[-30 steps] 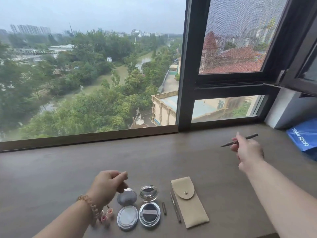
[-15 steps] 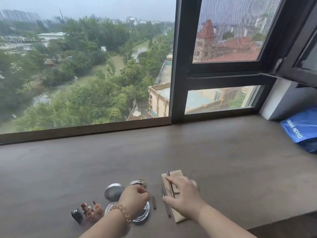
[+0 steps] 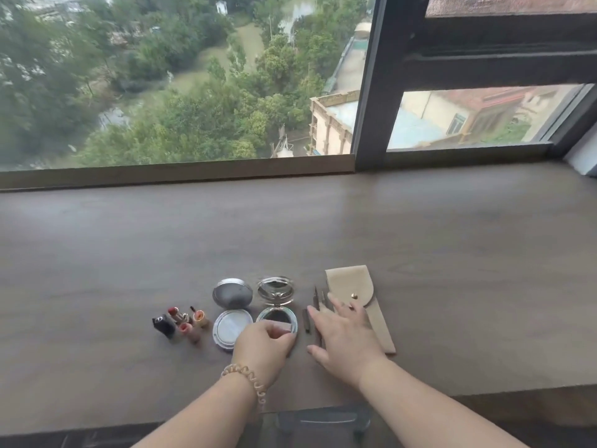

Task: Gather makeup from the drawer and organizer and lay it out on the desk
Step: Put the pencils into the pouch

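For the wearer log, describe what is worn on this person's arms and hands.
The left forearm and right forearm are bare, no sleeves in view. At the wrist of the left hand sits a bracelet of pale, pinkish-beige chain-like links. The right hand wears nothing; no gloves, and no rings show on its fingers.

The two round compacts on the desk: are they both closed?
No, the left compact and the right compact both lie open, lids swung back and insides showing.
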Tool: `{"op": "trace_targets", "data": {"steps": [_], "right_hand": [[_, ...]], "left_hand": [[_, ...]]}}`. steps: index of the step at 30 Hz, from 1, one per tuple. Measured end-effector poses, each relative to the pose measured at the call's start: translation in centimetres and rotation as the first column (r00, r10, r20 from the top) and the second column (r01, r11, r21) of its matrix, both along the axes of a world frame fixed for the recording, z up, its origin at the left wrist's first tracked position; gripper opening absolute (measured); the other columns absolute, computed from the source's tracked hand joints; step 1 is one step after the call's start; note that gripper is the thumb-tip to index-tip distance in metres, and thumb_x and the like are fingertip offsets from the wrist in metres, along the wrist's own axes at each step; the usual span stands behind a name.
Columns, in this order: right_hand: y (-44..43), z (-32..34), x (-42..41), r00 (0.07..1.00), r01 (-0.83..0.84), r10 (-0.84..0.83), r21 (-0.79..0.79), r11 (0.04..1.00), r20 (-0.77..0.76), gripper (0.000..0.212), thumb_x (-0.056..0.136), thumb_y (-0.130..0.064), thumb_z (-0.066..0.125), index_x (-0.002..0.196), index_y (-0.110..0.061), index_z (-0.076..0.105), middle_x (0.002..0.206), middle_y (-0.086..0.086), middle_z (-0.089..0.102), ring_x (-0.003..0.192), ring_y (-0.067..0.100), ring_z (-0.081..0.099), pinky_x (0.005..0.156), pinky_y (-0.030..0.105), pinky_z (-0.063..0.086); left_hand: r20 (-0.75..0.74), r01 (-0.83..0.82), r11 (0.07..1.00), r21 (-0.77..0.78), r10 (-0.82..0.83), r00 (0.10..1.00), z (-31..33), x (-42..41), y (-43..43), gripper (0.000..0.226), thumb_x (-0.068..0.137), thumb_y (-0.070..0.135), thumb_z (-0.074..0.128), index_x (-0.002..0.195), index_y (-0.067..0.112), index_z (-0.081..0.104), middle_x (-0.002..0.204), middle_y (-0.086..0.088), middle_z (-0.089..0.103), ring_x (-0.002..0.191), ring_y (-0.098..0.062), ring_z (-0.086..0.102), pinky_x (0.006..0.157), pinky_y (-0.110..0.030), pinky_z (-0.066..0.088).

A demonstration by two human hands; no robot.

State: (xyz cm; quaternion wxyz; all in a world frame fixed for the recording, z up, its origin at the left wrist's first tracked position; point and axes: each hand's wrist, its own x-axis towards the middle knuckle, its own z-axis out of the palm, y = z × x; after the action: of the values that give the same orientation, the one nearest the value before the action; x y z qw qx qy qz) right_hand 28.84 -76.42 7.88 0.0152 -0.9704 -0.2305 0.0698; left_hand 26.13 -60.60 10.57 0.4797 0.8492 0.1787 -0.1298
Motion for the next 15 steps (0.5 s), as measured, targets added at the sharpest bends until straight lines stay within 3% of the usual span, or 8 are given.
{"op": "trace_targets", "data": {"steps": [2,4,6,8,10,15], "right_hand": [[0.4,-0.5,0.1,0.999,-0.004,0.004,-0.023,1.000,0.040,0.070,0.081,-0.055,0.049,0.140,-0.019,0.040,0.146,0.006,0.044,0.143,0.026,0.023,0.106,0.047,0.006],[0.5,-1.1,0.2,0.999,0.013,-0.012,-0.019,1.000,0.032,0.072,0.088,-0.054,0.043,0.147,-0.018,0.023,0.157,0.007,0.020,0.146,0.025,0.001,0.105,0.045,-0.010],[0.4,-1.3,0.1,0.999,0.030,-0.028,-0.040,0.999,0.032,0.072,0.089,-0.054,0.041,0.148,-0.018,0.021,0.158,0.007,0.013,0.146,0.025,-0.004,0.105,0.045,-0.012],[0.1,-1.4,0.0,0.998,0.053,-0.052,-0.022,0.998,0.027,0.068,0.081,-0.054,0.049,0.138,-0.016,0.044,0.150,0.010,0.035,0.144,0.028,0.019,0.106,0.043,0.002],[-0.4,-1.6,0.0,0.996,0.075,-0.074,-0.021,0.997,0.041,0.065,0.063,-0.058,0.056,0.114,-0.019,0.066,0.127,0.008,0.061,0.129,0.027,0.047,0.099,0.043,0.021],[-2.8,-1.5,-0.3,0.976,0.183,-0.188,0.055,0.982,0.114,0.062,0.056,-0.052,0.076,0.110,-0.025,0.063,0.120,0.004,0.062,0.121,0.023,0.039,0.097,0.042,0.025]], "left_hand": [[0.007,0.012,0.999,0.051,-0.012,1.000,-0.4,0.1,0.1,0.010,0.069,0.026,0.060,0.059,0.028,0.058,0.064,0.010,0.056,0.061,-0.010,0.047,0.068,-0.029,0.045],[0.000,-0.006,0.993,0.116,0.006,1.000,-0.7,0.4,0.0,0.006,0.070,0.030,0.063,0.069,0.028,0.068,0.070,0.013,0.066,0.068,-0.008,0.058,0.074,-0.025,0.049],[0.003,-0.022,0.981,0.190,0.022,1.000,-0.9,1.0,-0.4,0.011,0.072,0.031,0.067,0.080,0.024,0.072,0.079,0.012,0.070,0.078,-0.007,0.063,0.073,-0.020,0.047],[0.008,-0.009,0.970,0.245,0.008,1.000,-1.1,1.5,-1.0,0.010,0.074,0.032,0.067,0.079,0.024,0.070,0.077,0.009,0.068,0.078,-0.008,0.061,0.071,-0.020,0.045],[0.002,-0.010,0.963,0.271,0.010,1.000,-1.1,1.9,-1.6,0.010,0.075,0.032,0.066,0.079,0.022,0.068,0.076,0.008,0.065,0.079,-0.011,0.061,0.072,-0.022,0.046],[0.044,-0.030,0.935,0.354,0.015,0.999,-1.6,2.8,-2.9,0.020,0.080,0.031,0.061,0.097,0.021,0.066,0.099,0.002,0.069,0.099,-0.016,0.061,0.077,-0.023,0.040]]}}
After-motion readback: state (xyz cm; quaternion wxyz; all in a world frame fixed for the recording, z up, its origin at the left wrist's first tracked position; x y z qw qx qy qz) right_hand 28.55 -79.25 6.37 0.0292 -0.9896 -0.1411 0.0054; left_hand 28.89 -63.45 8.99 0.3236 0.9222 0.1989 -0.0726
